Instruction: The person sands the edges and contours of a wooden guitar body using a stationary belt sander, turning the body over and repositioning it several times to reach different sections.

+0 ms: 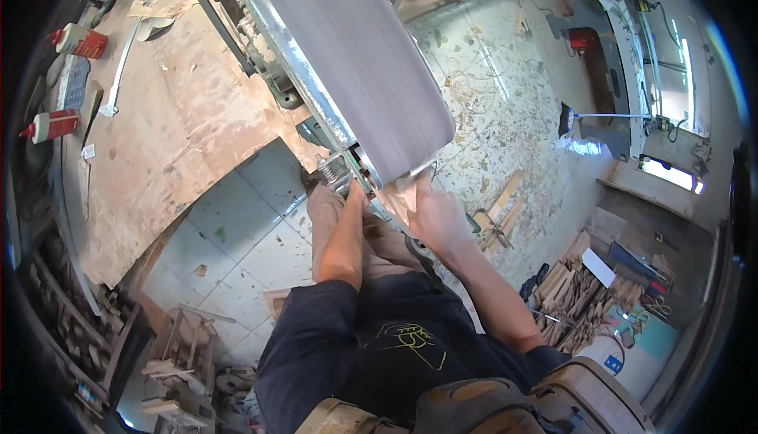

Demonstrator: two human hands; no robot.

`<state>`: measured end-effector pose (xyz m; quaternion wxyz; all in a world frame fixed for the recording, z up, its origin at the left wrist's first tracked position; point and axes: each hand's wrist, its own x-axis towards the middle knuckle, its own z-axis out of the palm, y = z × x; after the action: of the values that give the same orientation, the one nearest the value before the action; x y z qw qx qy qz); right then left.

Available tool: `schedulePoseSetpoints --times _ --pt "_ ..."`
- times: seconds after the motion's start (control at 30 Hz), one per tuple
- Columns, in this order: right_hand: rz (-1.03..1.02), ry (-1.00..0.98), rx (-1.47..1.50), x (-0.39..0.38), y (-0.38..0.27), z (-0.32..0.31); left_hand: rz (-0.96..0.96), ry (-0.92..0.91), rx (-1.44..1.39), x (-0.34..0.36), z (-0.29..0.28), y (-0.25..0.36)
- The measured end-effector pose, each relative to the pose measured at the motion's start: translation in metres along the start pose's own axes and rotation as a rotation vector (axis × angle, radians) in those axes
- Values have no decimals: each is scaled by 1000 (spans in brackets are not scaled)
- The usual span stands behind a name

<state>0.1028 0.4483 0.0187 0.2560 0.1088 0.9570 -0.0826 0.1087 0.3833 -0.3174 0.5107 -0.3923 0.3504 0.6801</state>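
A large belt sander (347,55) with a grey belt reaches toward me from the top of the view. At its near rounded end, a pale piece of wood (400,200) sits against or just under the belt. My right hand (439,217) is closed around the right side of this wood, fingers curled over it. My left hand (359,195) is at the wood's left side, close to the spring (333,172) on the sander's frame. The machine's edge and the wood partly hide its fingers, which look closed on the wood.
To the left, a dusty wooden tabletop (181,134) carries two red-and-white bottles (54,126). Wood offcuts (572,288) are piled at the lower right, and more wood pieces (185,355) stand at the lower left. A broom (568,118) lies on the littered floor.
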Motion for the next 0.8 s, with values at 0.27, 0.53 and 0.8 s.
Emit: schedulePoseSetpoints --times 0.27,0.53,0.8 --pt "-90 71 -5 3 7 10 -20 48 -50 -18 3 -12" --pt "-44 73 97 -33 2 -27 160 48 44 -28 8 28" --pt "-19 175 11 -58 0 -58 321 -108 94 -50 22 73"
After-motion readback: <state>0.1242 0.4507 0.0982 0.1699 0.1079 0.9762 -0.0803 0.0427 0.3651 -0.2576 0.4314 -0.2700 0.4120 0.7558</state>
